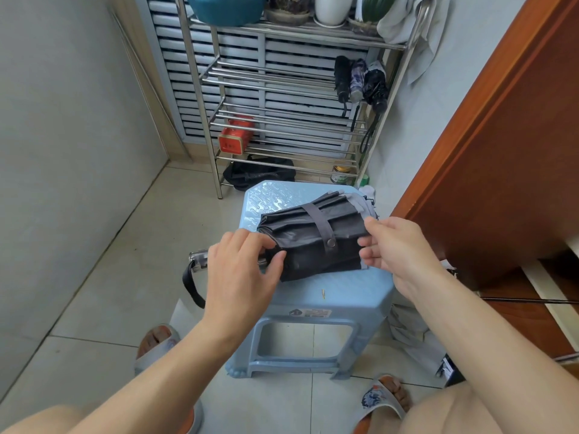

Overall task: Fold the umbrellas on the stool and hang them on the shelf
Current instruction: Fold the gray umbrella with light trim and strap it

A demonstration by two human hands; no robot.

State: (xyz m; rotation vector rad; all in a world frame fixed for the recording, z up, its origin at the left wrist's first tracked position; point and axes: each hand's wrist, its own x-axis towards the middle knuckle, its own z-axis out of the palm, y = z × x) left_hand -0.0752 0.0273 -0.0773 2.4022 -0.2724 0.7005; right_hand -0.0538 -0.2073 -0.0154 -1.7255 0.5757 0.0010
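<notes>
On the stool (329, 292), hands touch folded umbrella (313, 242).

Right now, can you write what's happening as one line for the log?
step: folding | umbrella: strapped, lying on stool | left hand: pinching handle end | right hand: fingers at other end | shelf: three umbrellas already hung
</notes>
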